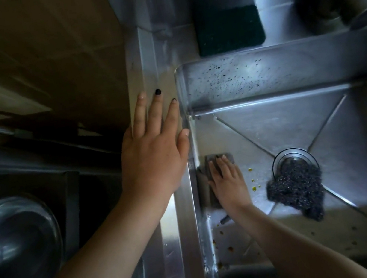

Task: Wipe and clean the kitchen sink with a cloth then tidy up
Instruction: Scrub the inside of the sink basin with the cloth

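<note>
Head view: the left hand (154, 158) lies flat, fingers straight, on the left rim of the sink (287, 68), likely bracing the lean forward. The right hand (227, 180), fingers also straight, presses the grey cloth (206, 192) onto the sink floor hard against the left wall, seemingly to work that edge. Brown specks (230, 248) dot the floor toward the front edge, so the wiping is unfinished. A wire scrubber (294, 184) lies partly over the drain, limiting rightward sweeps; the floor along the left wall is open.
</note>
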Demonstrator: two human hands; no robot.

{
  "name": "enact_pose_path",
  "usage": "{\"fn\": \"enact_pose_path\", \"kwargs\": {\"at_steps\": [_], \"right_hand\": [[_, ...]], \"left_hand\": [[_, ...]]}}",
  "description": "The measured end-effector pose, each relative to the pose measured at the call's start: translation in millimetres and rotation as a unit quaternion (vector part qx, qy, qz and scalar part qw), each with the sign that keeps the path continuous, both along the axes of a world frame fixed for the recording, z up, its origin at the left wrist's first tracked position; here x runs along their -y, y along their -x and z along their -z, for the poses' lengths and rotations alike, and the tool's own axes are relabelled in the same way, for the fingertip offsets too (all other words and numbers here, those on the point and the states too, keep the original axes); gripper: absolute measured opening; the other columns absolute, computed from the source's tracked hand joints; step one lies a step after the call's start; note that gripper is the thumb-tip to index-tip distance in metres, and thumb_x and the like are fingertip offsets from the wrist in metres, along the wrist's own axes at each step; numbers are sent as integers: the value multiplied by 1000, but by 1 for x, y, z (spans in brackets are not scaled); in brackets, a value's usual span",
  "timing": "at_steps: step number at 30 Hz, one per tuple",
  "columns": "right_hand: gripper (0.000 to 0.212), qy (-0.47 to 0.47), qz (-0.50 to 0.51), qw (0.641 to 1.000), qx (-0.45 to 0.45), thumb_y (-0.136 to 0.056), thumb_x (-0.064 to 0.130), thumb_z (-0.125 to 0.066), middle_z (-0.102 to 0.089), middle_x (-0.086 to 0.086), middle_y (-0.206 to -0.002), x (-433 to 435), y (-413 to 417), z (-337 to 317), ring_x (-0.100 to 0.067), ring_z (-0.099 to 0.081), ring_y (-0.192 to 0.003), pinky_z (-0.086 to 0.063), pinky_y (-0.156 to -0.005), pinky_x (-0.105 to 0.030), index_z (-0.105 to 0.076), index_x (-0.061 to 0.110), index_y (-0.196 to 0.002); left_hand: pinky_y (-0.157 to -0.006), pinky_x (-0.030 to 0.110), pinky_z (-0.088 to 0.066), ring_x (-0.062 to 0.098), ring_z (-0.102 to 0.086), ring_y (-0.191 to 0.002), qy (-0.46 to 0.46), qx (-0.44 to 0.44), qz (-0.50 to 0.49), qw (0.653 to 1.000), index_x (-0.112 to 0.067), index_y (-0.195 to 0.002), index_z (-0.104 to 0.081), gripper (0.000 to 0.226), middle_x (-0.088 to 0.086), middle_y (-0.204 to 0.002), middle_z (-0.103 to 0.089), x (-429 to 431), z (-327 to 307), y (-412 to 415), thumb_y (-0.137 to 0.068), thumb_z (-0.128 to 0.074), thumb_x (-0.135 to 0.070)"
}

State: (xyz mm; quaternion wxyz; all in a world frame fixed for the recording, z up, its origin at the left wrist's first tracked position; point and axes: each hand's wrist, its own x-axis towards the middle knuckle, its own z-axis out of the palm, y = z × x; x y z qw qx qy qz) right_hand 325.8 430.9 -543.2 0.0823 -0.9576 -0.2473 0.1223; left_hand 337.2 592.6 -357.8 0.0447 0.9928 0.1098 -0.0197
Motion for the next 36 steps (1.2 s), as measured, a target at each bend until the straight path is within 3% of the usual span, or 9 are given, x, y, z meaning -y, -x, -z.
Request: {"fn": "enact_pose_path", "kwargs": {"at_steps": [3, 5, 7, 10, 14, 21, 26, 29, 36], "right_hand": [[58, 18, 5, 1000, -22, -54, 13, -87, -68, -16, -109, 3, 8, -1, -32, -64, -104, -55, -80, -46, -68, 4, -108], [54, -4, 20, 999, -47, -65, 3, -78, -62, -19, -119, 5, 11, 1, -36, -57, -114, -51, -90, -47, -63, 2, -116], [50, -23, 23, 996, -88, -84, 3, -58, -46, -18, -139, 6, 9, 2, -34, -38, -132, -32, -108, -44, -48, 4, -133], [50, -14, 12, 993, -112, -96, 20, -42, -27, -10, -151, 10, 7, 4, -27, -19, -141, -15, -115, -36, -31, 11, -144], [53, 20, 11, 995, -95, -92, 27, -47, -28, -6, -148, 14, 8, -6, -31, -26, -133, -26, -107, -42, -31, 20, -143], [56, 7, 65, 993, -100, -87, 12, -52, -32, -5, -140, 12, 17, -18, -29, -30, -122, -34, -101, -42, -37, 26, -139], [44, -33, 105, 990, -92, -95, 32, -42, -35, -8, -134, 4, 23, -10, -30, -32, -118, -34, -98, -40, -39, 23, -139], [41, -61, 140, 984, -90, -95, 30, -42, -37, -9, -132, 2, 24, -2, -30, -33, -116, -33, -98, -41, -43, 24, -135], [43, -86, 145, 984, -48, -90, 36, -54, -49, -18, -120, 5, 26, 19, -37, -43, -105, -37, -90, -46, -52, 15, -128]], "left_hand": [[-109, 43, -25, 25, -7, -144, 10, 2, 0, 1000, -21, -145, -29, 59, 5, -154, -22, 1, -1, -1, -92, -18, -44], [-108, 44, -27, 25, -7, -144, 16, 2, -3, 1000, -21, -144, -30, 55, 5, -154, -22, 1, -1, -1, -94, -24, -42], [-107, 45, -28, 24, -6, -144, 21, 2, -11, 1000, -22, -144, -29, 54, 4, -155, -21, 1, 0, -1, -94, -29, -41], [-107, 46, -27, 24, -4, -144, 17, 3, -9, 1000, -23, -145, -27, 55, 3, -155, -19, 0, 1, -2, -94, -26, -43], [-112, 49, -15, 25, -3, -144, 9, 4, -2, 1000, -23, -145, -25, 56, 3, -156, -17, -2, 4, -2, -94, -21, -45], [-114, 45, -3, 23, -15, -142, 81, 67, -20, 994, -14, -129, -51, 41, 9, -150, -31, 3, -4, 11, -94, -38, -32], [-114, 45, 1, 23, -10, -144, 111, 65, -35, 991, -18, -134, -47, 50, 7, -153, -24, 23, -9, 55, -93, -30, -40], [-113, 42, 3, 22, -7, -144, 121, 43, -52, 990, -20, -137, -44, 57, 6, -154, -21, 38, -13, 78, -89, -25, -44], [-114, 41, 5, 21, 0, -144, 5, 4, -65, 998, -25, -144, -27, 69, 2, -156, -14, 57, -10, 94, -85, -11, -57]]}}
